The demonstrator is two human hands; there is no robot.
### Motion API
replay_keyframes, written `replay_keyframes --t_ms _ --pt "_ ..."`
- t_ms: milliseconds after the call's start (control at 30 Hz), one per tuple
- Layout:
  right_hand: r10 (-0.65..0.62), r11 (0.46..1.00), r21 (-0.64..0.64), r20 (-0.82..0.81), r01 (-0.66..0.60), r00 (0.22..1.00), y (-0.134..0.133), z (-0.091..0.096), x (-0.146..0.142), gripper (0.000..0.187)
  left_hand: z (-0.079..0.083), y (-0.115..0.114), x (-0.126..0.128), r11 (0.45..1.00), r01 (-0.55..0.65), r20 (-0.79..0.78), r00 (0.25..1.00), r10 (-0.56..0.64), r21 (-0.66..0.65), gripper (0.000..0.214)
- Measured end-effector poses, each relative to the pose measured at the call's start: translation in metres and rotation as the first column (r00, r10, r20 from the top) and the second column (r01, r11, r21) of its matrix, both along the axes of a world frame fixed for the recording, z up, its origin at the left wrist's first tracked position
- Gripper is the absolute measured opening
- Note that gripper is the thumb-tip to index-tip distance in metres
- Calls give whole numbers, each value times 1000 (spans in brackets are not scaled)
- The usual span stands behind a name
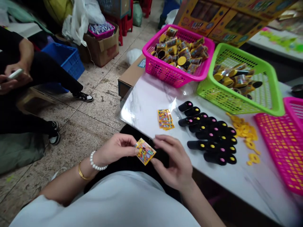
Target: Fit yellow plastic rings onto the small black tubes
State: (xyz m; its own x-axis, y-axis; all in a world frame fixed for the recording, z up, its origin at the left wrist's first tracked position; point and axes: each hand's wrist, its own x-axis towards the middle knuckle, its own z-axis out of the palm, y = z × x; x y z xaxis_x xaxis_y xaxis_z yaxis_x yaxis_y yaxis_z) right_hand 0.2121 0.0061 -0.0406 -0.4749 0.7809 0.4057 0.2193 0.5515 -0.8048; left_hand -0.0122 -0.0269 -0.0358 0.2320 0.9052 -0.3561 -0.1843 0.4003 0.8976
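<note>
Over my lap, my left hand (pixel 121 147) pinches a small printed sticker label (pixel 145 152), yellow with a colourful picture, between thumb and fingers. My right hand (pixel 174 160) is held at the label's other side, fingers apart and curved, its thumb close to the lower right corner; whether it touches I cannot tell. A small stack of similar labels (pixel 165 118) lies on the table, beyond my hands. To the right of the stack lie several black tubes (pixel 205 135) in rows, their ends showing pink or yellow dots.
On the white table (pixel 146 97) stand a pink basket (pixel 163 77) and a green basket (pixel 239 107), both holding wrapped tubes. Yellow plastic pieces (pixel 246 130) lie near another pink basket (pixel 281 148). A seated person (pixel 26 63) holds a phone at left. Cartons (pixel 101 47) stand behind.
</note>
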Motion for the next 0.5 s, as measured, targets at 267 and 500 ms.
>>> replay_keyframes --t_ms 267,500 --pt "-51 770 -638 -29 21 998 27 22 -11 37 25 60 11 923 211 -215 966 -145 322 13" --pt "-480 776 -515 -108 364 870 24 -1 -19 46 15 38 33 922 -288 -14 953 302 259 33"
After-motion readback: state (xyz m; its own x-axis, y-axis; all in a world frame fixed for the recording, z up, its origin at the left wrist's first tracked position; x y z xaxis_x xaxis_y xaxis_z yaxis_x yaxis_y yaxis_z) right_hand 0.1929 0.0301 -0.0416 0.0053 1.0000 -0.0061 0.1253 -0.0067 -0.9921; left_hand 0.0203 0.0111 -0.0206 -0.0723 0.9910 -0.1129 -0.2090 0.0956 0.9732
